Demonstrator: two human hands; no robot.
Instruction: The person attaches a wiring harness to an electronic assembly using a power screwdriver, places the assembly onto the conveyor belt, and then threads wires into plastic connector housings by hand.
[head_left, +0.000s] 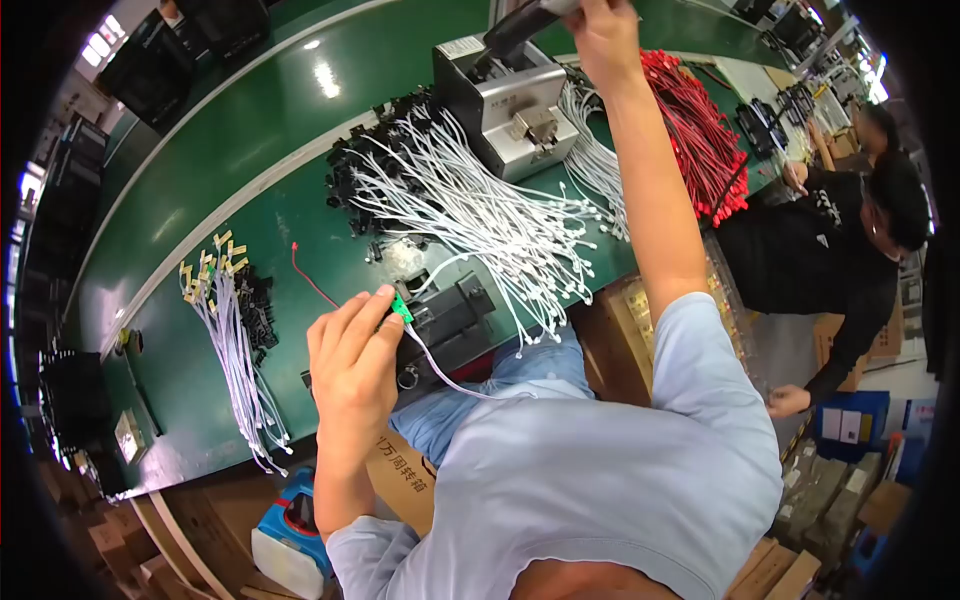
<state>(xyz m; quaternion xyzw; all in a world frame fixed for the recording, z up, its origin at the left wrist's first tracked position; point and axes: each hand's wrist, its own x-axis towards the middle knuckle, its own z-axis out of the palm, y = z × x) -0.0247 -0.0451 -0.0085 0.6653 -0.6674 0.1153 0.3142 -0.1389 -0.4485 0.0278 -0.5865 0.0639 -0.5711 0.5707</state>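
Note:
My left hand (pixel 355 350) pinches a small green connector board (pixel 402 308) between thumb and fingers, beside a black fixture (pixel 450 315) at the front edge of the table. A thin white cable (pixel 432 362) trails from the board toward my shirt. My right hand (pixel 606 40) is raised at the top edge, its fingers closed round the end of a dark lever handle (pixel 522 28). That lever rises from a silver bench press (pixel 515 110). Part of the right hand's grip is cut off by the frame.
White cables (pixel 480 210) with black connectors lie piled beside the press. Red cables (pixel 690 130) are heaped to the right, and a smaller cable bundle (pixel 230 340) lies left. A single red wire (pixel 312 275) lies near my left hand. A co-worker in black (pixel 800 250) sits at the right.

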